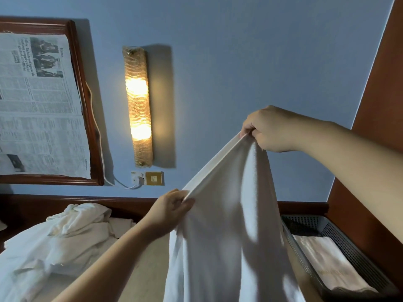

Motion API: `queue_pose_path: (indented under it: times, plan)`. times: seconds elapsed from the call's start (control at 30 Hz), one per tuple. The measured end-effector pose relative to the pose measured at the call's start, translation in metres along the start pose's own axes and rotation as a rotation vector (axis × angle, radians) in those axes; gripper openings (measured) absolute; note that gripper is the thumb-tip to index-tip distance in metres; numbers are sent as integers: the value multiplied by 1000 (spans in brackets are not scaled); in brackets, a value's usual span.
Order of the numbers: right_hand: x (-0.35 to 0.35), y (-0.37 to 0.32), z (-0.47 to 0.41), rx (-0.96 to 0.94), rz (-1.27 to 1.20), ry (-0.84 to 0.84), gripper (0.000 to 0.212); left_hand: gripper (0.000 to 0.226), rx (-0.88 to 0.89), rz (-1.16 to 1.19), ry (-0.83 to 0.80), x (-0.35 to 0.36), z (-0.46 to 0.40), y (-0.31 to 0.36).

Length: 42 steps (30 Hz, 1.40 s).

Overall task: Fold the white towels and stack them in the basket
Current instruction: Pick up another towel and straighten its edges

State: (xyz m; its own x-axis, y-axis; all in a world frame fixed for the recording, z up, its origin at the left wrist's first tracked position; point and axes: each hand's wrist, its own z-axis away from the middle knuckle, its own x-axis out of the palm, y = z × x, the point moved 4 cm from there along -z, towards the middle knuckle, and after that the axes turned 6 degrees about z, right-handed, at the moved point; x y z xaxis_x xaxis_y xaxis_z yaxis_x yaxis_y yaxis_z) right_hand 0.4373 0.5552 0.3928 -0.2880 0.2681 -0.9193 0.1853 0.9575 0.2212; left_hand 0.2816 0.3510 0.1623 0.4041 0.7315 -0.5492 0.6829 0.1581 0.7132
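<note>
Towel (229, 225): white, held up in the air above the middle of the surface, top hem stretched taut on a slant, rest hanging down in long folds past the lower edge of view.
Right hand (269, 129): higher of the two, grip closed, fingers curled over the upper corner of the towel's hem.
Left hand (172, 211): lower, grip closed, thumb and fingers pinching the lower corner of the same hem.
Basket (340, 234): grey perforated, at the right edge of the surface, against the brown wooden panel.
Folded towel (327, 262): white, lying flat inside the basket.
Pile of towels (63, 234): white, crumpled, heaped at the left side of the surface, reaching back to its far edge.
Surface (148, 267): pale strip bare between the pile and the hanging towel.
Wall lamp (137, 106): lit, long and upright, on the blue wall behind.
Frame (87, 105): dark wood, left of the lamp, a newspaper (39, 105) covering its inside.
Socket plate (154, 178): below the lamp, white cord plugged in beside it.
</note>
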Motion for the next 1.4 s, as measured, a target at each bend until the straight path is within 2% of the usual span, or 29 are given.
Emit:
queue_pose_path:
  times: [0.1, 0.17, 0.3, 0.5, 0.7, 0.77, 0.83, 0.87, 0.9, 0.97, 1.0, 1.07, 1.17, 1.23, 1.33, 1.4]
  plan:
    - [11, 17, 2, 36, 13, -14, 47, 41, 7, 162, -57, 7, 9, -2]
    - [15, 29, 4, 77, 5, -12, 47, 49, -6, 192, -77, 8, 9, -6]
    - [6, 52, 10, 137, -19, 66, 46, 64, -14, 118, -33, 13, 15, -28]
    - [5, 79, 21, 209, 44, 205, 44, 54, -54, -2, 89, 12, 17, -55]
    - [42, 130, 44, 406, 109, 1, 34, 24, 236, -234, 200, -51, -32, -11]
    - [55, 139, 52, 408, 97, -52, 49, 37, 296, -293, 200, -70, -43, 6]
    - [67, 140, 59, 379, 85, -138, 74, 47, 286, -314, 131, -79, -52, 17]
    - [74, 141, 61, 362, 103, -177, 77, 50, 258, -320, 72, -81, -55, 19]
    - [80, 141, 62, 336, 130, -209, 71, 54, 220, -321, 5, -81, -57, 20]
    - [90, 140, 65, 306, 186, -261, 41, 59, 161, -296, -93, -79, -59, 24]
    - [96, 138, 67, 309, 188, -267, 28, 62, 157, -291, -107, -78, -58, 26]
    - [105, 134, 69, 300, 180, -207, 15, 67, 181, -318, -90, -74, -57, 33]
    - [115, 136, 69, 264, 163, -82, 14, 59, 235, -404, -70, -67, -56, 39]
    - [121, 139, 69, 268, 116, -65, 18, 51, 267, -467, -80, -70, -56, 41]
    - [131, 143, 70, 305, -36, -106, 15, 34, 376, -520, -119, -76, -55, 46]
    - [136, 137, 70, 249, -68, -193, 27, 25, 470, -529, -103, -77, -52, 54]
